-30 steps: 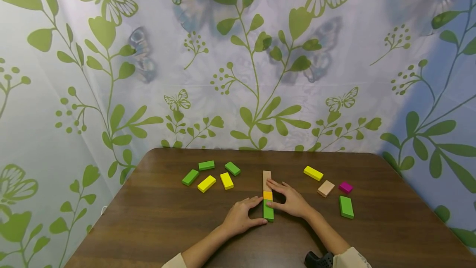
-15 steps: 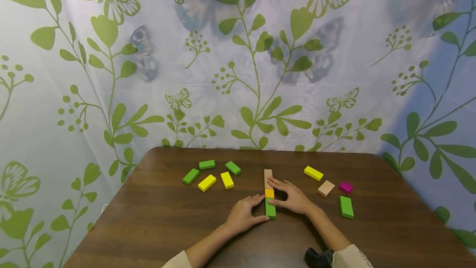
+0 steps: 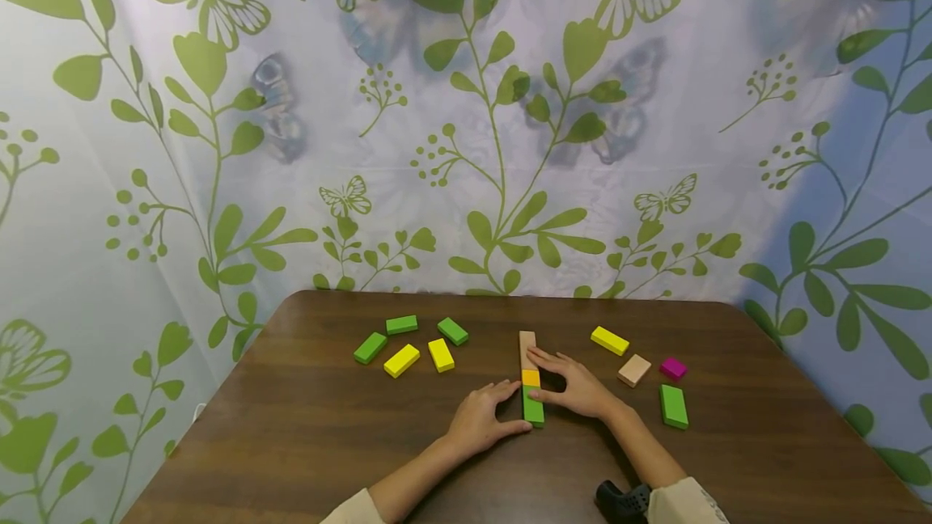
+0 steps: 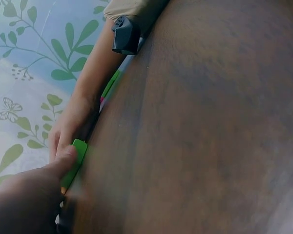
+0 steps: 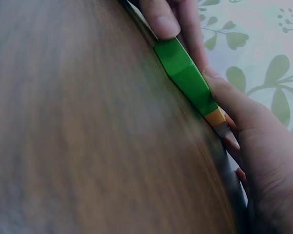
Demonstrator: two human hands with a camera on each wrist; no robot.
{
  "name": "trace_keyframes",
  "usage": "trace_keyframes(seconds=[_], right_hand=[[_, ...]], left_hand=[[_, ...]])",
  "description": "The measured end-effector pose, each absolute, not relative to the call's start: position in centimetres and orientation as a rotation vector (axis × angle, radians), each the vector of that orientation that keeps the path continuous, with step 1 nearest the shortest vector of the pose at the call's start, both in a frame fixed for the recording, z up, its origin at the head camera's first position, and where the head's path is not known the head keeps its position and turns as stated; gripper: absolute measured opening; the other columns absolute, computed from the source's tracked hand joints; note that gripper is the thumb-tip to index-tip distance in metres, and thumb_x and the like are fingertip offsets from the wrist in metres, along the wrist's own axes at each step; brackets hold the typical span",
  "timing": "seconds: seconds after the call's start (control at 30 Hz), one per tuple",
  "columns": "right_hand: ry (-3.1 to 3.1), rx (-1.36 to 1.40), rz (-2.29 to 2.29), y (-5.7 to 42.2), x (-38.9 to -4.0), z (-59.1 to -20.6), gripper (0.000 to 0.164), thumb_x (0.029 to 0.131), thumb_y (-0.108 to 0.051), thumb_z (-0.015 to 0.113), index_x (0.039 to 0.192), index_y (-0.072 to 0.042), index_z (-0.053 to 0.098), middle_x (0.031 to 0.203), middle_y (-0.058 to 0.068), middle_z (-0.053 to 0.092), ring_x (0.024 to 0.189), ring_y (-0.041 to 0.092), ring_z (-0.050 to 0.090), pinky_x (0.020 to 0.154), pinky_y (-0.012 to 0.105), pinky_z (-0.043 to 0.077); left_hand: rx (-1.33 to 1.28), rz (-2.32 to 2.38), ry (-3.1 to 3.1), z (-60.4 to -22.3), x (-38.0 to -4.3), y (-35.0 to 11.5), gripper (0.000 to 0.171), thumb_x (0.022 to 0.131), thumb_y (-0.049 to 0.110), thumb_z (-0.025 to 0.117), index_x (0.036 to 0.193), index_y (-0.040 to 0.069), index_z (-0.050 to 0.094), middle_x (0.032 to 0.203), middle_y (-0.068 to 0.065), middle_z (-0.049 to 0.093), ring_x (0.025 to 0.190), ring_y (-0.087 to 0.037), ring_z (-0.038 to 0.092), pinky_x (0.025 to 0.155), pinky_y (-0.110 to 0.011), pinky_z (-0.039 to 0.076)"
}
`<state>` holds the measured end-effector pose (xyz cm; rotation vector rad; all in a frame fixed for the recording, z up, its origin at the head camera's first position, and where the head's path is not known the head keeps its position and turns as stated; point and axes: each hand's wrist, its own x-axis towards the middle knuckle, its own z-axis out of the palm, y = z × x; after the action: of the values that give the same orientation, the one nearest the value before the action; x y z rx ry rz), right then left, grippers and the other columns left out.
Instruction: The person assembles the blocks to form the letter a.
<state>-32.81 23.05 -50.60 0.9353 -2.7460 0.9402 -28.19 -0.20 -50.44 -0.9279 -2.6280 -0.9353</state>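
Note:
A straight row of blocks lies on the dark wooden table (image 3: 306, 419): a natural-wood block (image 3: 527, 346) at the far end, an orange block (image 3: 531, 378) in the middle and a green block (image 3: 535, 415) nearest me. My left hand (image 3: 476, 420) lies along the row's left side, its thumb at the green block's near end and its fingertips beside the orange block. From the right, my right hand (image 3: 575, 388) touches the green block with its thumb and the natural-wood block with its fingertips. In the right wrist view, both thumbs meet the green block (image 5: 190, 75).
Left of the row lie loose green blocks (image 3: 453, 331) and yellow blocks (image 3: 402, 361). To the right are a yellow block (image 3: 609, 340), a natural-wood block (image 3: 634, 370), a magenta block (image 3: 673, 368) and a green block (image 3: 673, 407). A black device (image 3: 622, 501) sits by the right sleeve.
The row and both hands appear slightly further right, while the view itself shifts a little. Both hands keep their contact with the blocks.

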Motion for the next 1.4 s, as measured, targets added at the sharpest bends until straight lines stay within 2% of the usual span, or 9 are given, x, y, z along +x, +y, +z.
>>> trace_keyframes(seconds=[0.27, 0.33, 0.43, 0.5, 0.57, 0.67, 0.8, 1.03, 1.4], right_hand=[[-2.715, 0.959, 0.958, 22.9, -32.8, -50.7, 0.073, 0.083, -0.047, 0.064, 0.143, -0.016, 0.036, 0.147, 0.004, 0.03, 0.129, 0.044, 0.028, 0.098, 0.067, 0.019], [-2.716, 0.97, 0.96, 22.9, -32.9, -50.8, 0.073, 0.083, -0.046, 0.064, 0.143, -0.015, 0.036, 0.148, 0.004, 0.03, 0.13, 0.043, 0.028, 0.099, 0.066, 0.018], [-2.712, 0.99, 0.969, 22.9, -32.9, -50.9, 0.074, 0.083, -0.045, 0.064, 0.144, -0.014, 0.035, 0.148, 0.005, 0.029, 0.13, 0.038, 0.03, 0.102, 0.063, 0.017], [-2.706, 0.997, 0.973, 22.9, -33.0, -50.9, 0.073, 0.084, -0.045, 0.064, 0.144, -0.014, 0.035, 0.148, 0.005, 0.029, 0.13, 0.036, 0.031, 0.102, 0.062, 0.017], [-2.697, 1.001, 0.977, 22.9, -33.0, -50.9, 0.073, 0.084, -0.044, 0.064, 0.143, -0.013, 0.036, 0.148, 0.005, 0.03, 0.13, 0.034, 0.033, 0.103, 0.061, 0.017], [-2.692, 0.997, 0.976, 22.9, -33.0, -50.8, 0.073, 0.083, -0.044, 0.065, 0.143, -0.013, 0.036, 0.147, 0.005, 0.03, 0.129, 0.033, 0.034, 0.103, 0.06, 0.017], [-2.696, 0.986, 0.972, 23.0, -32.9, -50.7, 0.074, 0.083, -0.045, 0.065, 0.143, -0.013, 0.036, 0.147, 0.005, 0.03, 0.13, 0.033, 0.033, 0.103, 0.06, 0.018], [-2.708, 0.96, 0.961, 23.1, -32.9, -50.9, 0.074, 0.082, -0.047, 0.064, 0.143, -0.014, 0.037, 0.147, 0.004, 0.031, 0.13, 0.035, 0.032, 0.102, 0.061, 0.018], [-2.716, 0.945, 0.964, 23.2, -33.1, -51.2, 0.073, 0.082, -0.048, 0.064, 0.142, -0.016, 0.039, 0.147, 0.001, 0.032, 0.13, 0.034, 0.032, 0.103, 0.06, 0.018]], left_hand=[[-0.791, -0.968, -2.453, -49.8, -30.9, -3.1, 0.064, 0.08, 0.046, 0.067, 0.124, 0.001, 0.057, 0.12, -0.013, 0.06, 0.107, -0.026, 0.058, 0.085, -0.039, 0.049], [-0.699, -0.93, -2.423, -49.8, -32.0, -4.6, 0.062, 0.079, 0.045, 0.068, 0.122, 0.001, 0.059, 0.112, -0.012, 0.064, 0.092, -0.024, 0.063, 0.077, -0.036, 0.051], [-0.563, -0.879, -2.399, -49.8, -33.2, -6.8, 0.059, 0.079, 0.042, 0.07, 0.12, 0.002, 0.061, 0.107, -0.011, 0.066, 0.085, -0.026, 0.064, 0.073, -0.038, 0.052], [-0.507, -0.86, -2.405, -49.8, -33.8, -7.9, 0.057, 0.078, 0.04, 0.071, 0.12, 0.002, 0.061, 0.107, -0.012, 0.066, 0.087, -0.028, 0.063, 0.077, -0.04, 0.051], [-0.47, -0.846, -2.426, -49.7, -34.2, -8.8, 0.058, 0.078, 0.039, 0.071, 0.121, 0.002, 0.06, 0.115, -0.013, 0.063, 0.102, -0.032, 0.059, 0.085, -0.043, 0.047], [-0.457, -0.811, -2.48, -49.9, -34.6, -9.4, 0.06, 0.078, 0.04, 0.071, 0.123, 0.002, 0.058, 0.119, -0.012, 0.06, 0.108, -0.032, 0.056, 0.088, -0.044, 0.046], [-0.51, -0.753, -2.528, -50.1, -34.8, -9.7, 0.064, 0.077, 0.043, 0.071, 0.124, 0.001, 0.057, 0.121, -0.014, 0.059, 0.109, -0.033, 0.055, 0.087, -0.044, 0.046], [-0.618, -0.689, -2.594, -50.1, -34.8, -9.9, 0.063, 0.076, 0.037, 0.075, 0.123, 0.001, 0.058, 0.123, -0.017, 0.056, 0.114, -0.033, 0.051, 0.098, -0.045, 0.037], [-0.694, -0.808, -2.516, -50.0, -34.6, -9.0, 0.059, 0.074, 0.035, 0.077, 0.119, 0.0, 0.061, 0.117, -0.014, 0.061, 0.108, -0.029, 0.057, 0.102, -0.045, 0.033]])
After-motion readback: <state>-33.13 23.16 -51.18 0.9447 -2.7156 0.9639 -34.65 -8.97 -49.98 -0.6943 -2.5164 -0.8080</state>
